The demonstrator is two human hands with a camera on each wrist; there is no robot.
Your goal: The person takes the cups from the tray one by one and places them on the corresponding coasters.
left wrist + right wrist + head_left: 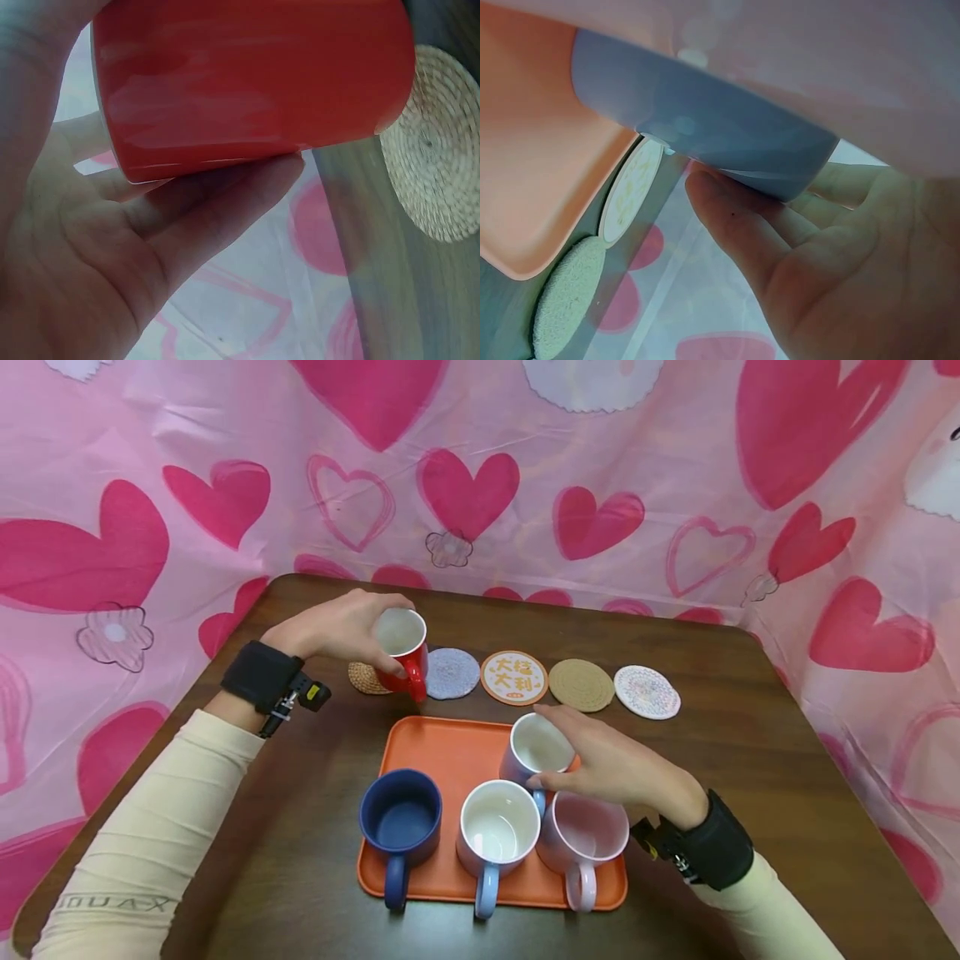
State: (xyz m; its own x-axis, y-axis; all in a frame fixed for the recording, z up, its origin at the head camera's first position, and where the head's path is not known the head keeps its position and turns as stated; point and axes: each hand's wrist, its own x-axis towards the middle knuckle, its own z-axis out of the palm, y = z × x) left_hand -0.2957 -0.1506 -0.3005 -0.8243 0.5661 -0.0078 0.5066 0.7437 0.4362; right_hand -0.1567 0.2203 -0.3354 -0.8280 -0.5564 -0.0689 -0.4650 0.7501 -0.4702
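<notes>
My left hand (pixel 347 625) grips a red mug (pixel 407 665) by its sides, thumb near the handle. The mug overlaps the tan woven coaster (pixel 365 679) at the row's left end; in the left wrist view its base is close to that coaster (pixel 442 146). At the back right of the orange tray (pixel 450 745), my right hand (pixel 618 762) holds a lavender-blue mug (pixel 517 770) with a pale inside, thumb near its light blue handle. The right wrist view shows fingers along this mug's side (pixel 697 120), partly hidden behind a pink mug (pixel 817 60).
Along the tray's front stand a navy mug (pixel 401 818), a white-lined mug with a light blue handle (pixel 498 831) and the pink mug. Behind the tray lie a grey-blue coaster (pixel 452 673), a printed coaster (pixel 514 677), an olive-tan coaster (pixel 581 685) and a white speckled coaster (pixel 647 692).
</notes>
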